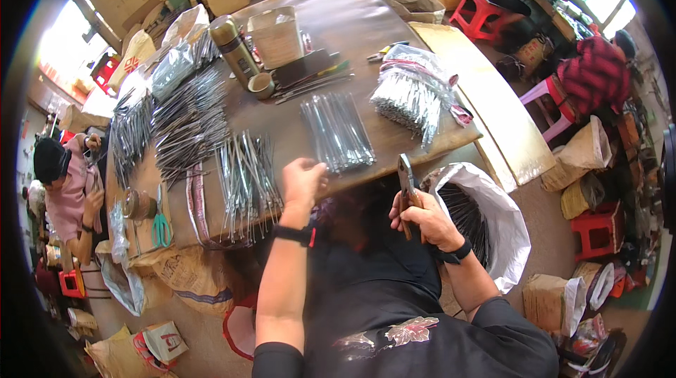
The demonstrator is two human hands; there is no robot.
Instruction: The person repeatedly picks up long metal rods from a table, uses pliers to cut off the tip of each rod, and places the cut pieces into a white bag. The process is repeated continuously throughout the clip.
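Nearest the body, the right hand [431,219] is closed around the brown handles of a pair of pliers [406,182], metal head pointing up, just off the near edge of the desk [345,8]; I cannot tell whether the jaws grip anything. The left hand [303,181], half curled over that edge, has its fingertips near the lower left corner of a flat row of thin metal rods [339,131]; whether it pinches one is unclear. Beside the right forearm, an open white sack [517,237] holds dark rods [461,209].

Left of the row, a loose fan of rods [246,177] overhangs the edge, with a larger crossed heap [186,121] behind it. To the right lies a bundle in clear plastic [412,96]. The row and the bundle look put in order; the fan, heap and sack look yet to be handled, so plenty seems left, though finished pieces cannot be counted.

Farther back stand a small cup [261,86], a thermos flask [232,47] and an open box [274,33].
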